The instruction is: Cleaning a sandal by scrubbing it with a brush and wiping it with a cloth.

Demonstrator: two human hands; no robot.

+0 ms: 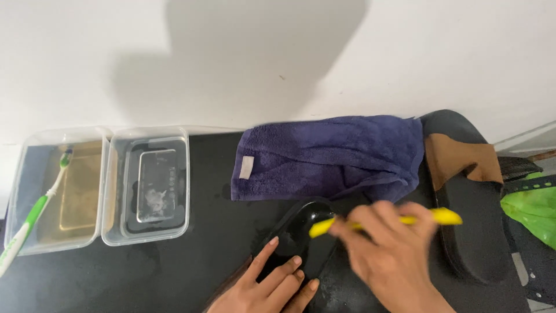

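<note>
My right hand grips a yellow brush-like tool whose ends stick out on both sides of the fist; it is blurred. Its left end lies over a black shoe sole resting on the black table. My left hand presses flat on the near end of that sole, fingers spread. A folded dark blue towel lies just behind the sole.
Two clear plastic tubs stand at the left: one holds soapy water, the other holds a green and white toothbrush. A second black sandal with a brown strap lies at the right, beside a green bag. White wall behind.
</note>
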